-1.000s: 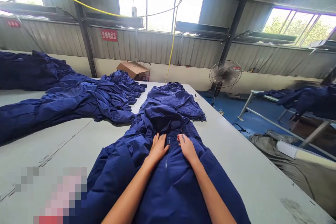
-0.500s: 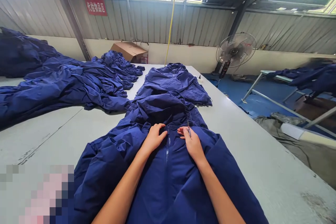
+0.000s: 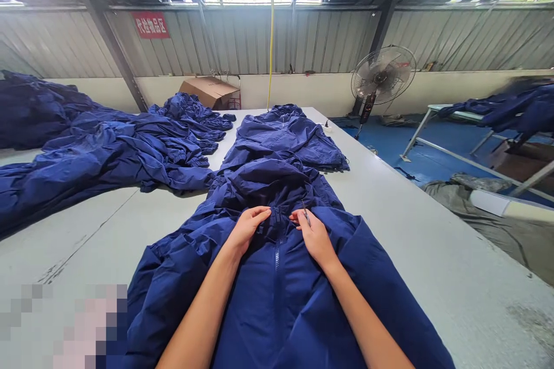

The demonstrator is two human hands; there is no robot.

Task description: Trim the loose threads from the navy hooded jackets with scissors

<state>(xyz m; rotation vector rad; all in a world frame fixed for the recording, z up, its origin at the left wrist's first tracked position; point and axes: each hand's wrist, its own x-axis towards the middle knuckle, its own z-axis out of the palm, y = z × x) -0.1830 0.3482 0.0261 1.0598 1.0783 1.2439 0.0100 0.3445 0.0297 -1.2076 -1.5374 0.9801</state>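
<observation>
1 tool (image 3: pixel 306 217), pt. hidden in R hand (image 3: pixel 315 238); jkt (image 3: pixel 259 300) cropped.

Red sign (image 3: pixel 150 25), apparently "代检物品区", on ribbed wall (image 3: pixel 246 40)

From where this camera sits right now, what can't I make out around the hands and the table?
All in the head view:
Slim tool: partly covered by the right hand, so its kind is unclear.
Zipped blue garment: its near end is cut off by the bottom edge.
Cardboard box: its lower part is hidden behind heaped garments.
Far-right garments: cut off by the right edge.
Lower-left corner: masked by pixelated blocks.
</observation>
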